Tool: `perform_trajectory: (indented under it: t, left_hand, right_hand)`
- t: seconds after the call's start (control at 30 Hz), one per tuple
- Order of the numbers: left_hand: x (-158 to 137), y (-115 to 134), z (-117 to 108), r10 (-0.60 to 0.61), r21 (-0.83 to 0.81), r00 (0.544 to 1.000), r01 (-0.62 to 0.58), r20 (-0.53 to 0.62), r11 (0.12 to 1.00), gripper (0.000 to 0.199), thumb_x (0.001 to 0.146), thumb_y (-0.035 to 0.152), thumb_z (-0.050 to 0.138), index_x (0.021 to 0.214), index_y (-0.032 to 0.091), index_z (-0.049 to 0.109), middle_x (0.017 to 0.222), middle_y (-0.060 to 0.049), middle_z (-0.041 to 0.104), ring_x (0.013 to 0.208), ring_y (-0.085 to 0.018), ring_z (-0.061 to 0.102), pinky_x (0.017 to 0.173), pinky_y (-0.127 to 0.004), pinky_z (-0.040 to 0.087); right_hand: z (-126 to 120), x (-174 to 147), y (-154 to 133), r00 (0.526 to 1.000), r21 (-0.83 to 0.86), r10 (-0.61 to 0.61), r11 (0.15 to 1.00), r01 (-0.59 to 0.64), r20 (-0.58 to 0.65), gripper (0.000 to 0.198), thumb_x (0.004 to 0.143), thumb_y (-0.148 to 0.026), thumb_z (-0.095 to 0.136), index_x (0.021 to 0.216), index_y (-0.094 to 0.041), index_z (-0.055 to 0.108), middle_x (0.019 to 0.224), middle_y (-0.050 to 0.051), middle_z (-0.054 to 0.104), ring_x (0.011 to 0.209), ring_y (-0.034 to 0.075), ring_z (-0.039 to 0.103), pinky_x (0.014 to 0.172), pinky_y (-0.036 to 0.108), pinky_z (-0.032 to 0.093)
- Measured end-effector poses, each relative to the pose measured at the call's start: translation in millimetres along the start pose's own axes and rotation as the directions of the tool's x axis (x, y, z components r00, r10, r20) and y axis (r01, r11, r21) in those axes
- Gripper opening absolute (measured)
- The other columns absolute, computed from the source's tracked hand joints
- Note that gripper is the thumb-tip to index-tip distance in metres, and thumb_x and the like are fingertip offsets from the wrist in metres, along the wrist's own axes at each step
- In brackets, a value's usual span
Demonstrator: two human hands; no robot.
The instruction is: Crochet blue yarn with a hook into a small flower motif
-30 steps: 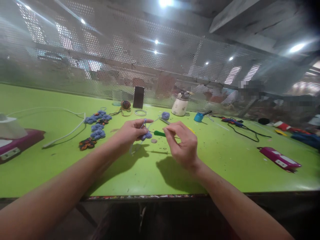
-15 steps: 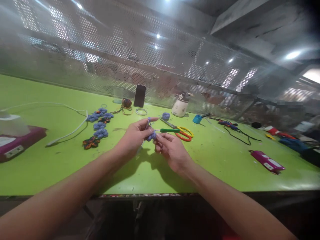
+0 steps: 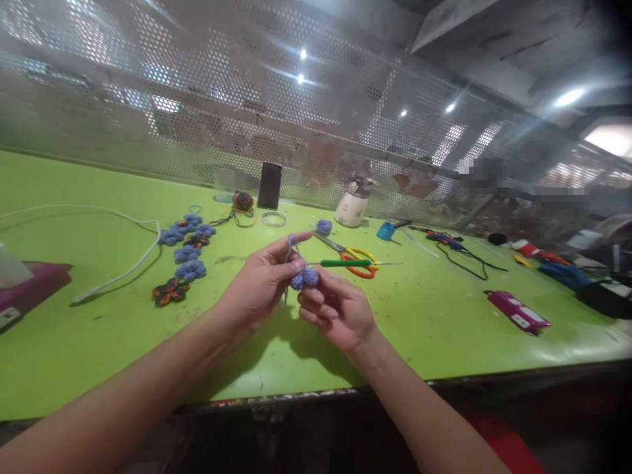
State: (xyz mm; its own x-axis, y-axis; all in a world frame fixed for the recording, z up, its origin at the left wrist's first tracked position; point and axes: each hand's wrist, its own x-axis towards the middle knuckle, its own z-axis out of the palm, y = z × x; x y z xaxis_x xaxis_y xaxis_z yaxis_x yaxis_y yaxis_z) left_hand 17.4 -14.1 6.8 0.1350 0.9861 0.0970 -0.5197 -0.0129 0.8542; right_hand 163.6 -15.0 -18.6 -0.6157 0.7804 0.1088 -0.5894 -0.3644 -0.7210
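My left hand (image 3: 264, 273) pinches a small purple crochet piece (image 3: 305, 279) between thumb and fingers. Purple yarn (image 3: 291, 245) runs over its outstretched index finger. From the other side, the closed fingers of my right hand (image 3: 340, 306) grip the same piece. A double-ended crochet hook with a green handle (image 3: 345, 263) sticks out to the right just above my right fingers, its left tip at the work by my left thumb. Behind the hook lie scissors (image 3: 368, 254) with red and yellow handles. A purple yarn ball (image 3: 324, 227) rests near their tip.
Crocheted flowers (image 3: 190, 269) lie left on the green table (image 3: 237, 359). Toward the back stand a dark phone (image 3: 270, 185), a multicoloured yarn ball (image 3: 243, 201), a ring (image 3: 274, 218) and a white bottle (image 3: 351, 207). Magenta power strips (image 3: 518, 311) lie at both sides; a white cable (image 3: 123, 280) curves left.
The view has shifted slightly. My right fingers have moved lower on the crochet piece, exposing more of it, and the hook now shows its full green handle and right metal end.
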Motion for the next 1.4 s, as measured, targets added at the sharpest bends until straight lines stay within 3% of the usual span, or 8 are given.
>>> perform_trajectory:
  t: [0.27,0.43,0.53,0.7,1.03,1.17,1.3,1.4]
  left_hand:
    - [0.9,-4.3,-5.6,0.242,0.327,0.97,-0.233,0.016,0.916,0.042,0.079,0.011,0.065,0.121,0.019,0.069,0.068,0.004,0.054,0.064,-0.011,0.047,0.064,-0.024,0.038]
    - [-2.8,-5.5,-1.7,0.297,0.436,0.955,-0.278,0.027,0.856,0.04,0.081,0.01,0.062,0.119,0.019,0.07,0.066,0.004,0.051,0.063,-0.012,0.044,0.063,-0.026,0.037]
    - [-0.5,-8.0,-4.3,0.234,0.39,0.972,-0.221,0.014,0.894,0.04,0.08,0.011,0.064,0.118,0.02,0.071,0.064,0.005,0.05,0.062,-0.011,0.043,0.062,-0.025,0.036]
    - [1.2,-7.1,-5.8,0.05,0.135,0.999,-0.05,0.002,0.99,0.04,0.074,0.013,0.072,0.114,0.022,0.073,0.066,0.004,0.056,0.065,-0.009,0.049,0.065,-0.023,0.038]
    - [-3.6,0.3,-0.9,0.001,0.069,1.0,-0.001,0.006,0.998,0.038,0.068,0.009,0.077,0.105,0.019,0.076,0.064,0.004,0.058,0.062,-0.009,0.051,0.064,-0.023,0.04]
    - [0.4,-1.6,-7.1,0.005,0.144,1.0,-0.008,0.02,0.99,0.039,0.07,0.014,0.077,0.108,0.018,0.074,0.066,0.003,0.06,0.063,-0.01,0.053,0.063,-0.024,0.04]
    - [6.9,-3.1,-14.8,0.03,0.182,0.999,-0.032,0.01,0.983,0.04,0.072,0.016,0.076,0.112,0.018,0.073,0.064,0.004,0.059,0.061,-0.01,0.054,0.061,-0.024,0.038]
    - [9.6,-3.2,-17.6,0.046,0.207,0.999,-0.045,0.002,0.977,0.04,0.071,0.015,0.075,0.112,0.018,0.072,0.063,0.004,0.058,0.06,-0.01,0.055,0.059,-0.024,0.037]
  right_hand:
    - [0.0,3.2,1.9,0.984,-0.151,-0.095,0.986,0.072,-0.152,0.014,0.087,-0.024,0.066,0.081,-0.013,0.06,0.055,-0.005,0.052,0.037,0.0,0.026,0.043,0.015,0.025]
    - [3.0,4.4,4.1,0.951,-0.244,-0.142,0.967,0.074,-0.273,0.015,0.081,-0.022,0.072,0.08,-0.012,0.061,0.05,-0.007,0.048,0.036,0.0,0.026,0.041,0.015,0.022]
    - [3.7,2.3,4.8,0.965,-0.202,-0.111,0.977,0.062,-0.237,0.013,0.084,-0.022,0.069,0.08,-0.012,0.061,0.052,-0.007,0.05,0.037,0.0,0.023,0.04,0.014,0.023]
    - [5.3,-2.6,3.0,0.994,-0.024,-0.037,0.999,0.034,-0.1,0.006,0.089,-0.017,0.06,0.084,-0.014,0.058,0.053,-0.009,0.042,0.039,0.002,0.016,0.04,0.013,0.023]
    - [0.2,-5.5,-1.7,0.998,-0.004,0.066,0.998,-0.066,0.004,0.011,0.093,-0.02,0.05,0.083,-0.017,0.052,0.052,-0.009,0.036,0.038,0.004,0.012,0.039,0.014,0.022]
    - [-3.6,-1.4,-1.3,0.995,-0.079,0.076,0.994,-0.08,-0.058,0.016,0.095,-0.025,0.048,0.082,-0.016,0.054,0.054,-0.007,0.045,0.036,0.004,0.02,0.04,0.017,0.028]
    - [-5.6,-16.1,2.5,0.98,-0.224,-0.003,0.974,-0.043,-0.2,0.016,0.093,-0.031,0.055,0.096,-0.016,0.06,0.061,-0.003,0.057,0.04,0.006,0.04,0.043,0.019,0.034]
    - [7.0,-42.4,-2.7,0.961,-0.597,-0.069,0.795,-0.11,-0.269,0.02,0.092,-0.034,0.059,0.093,-0.015,0.064,0.068,0.0,0.059,0.048,0.009,0.05,0.049,0.023,0.039]
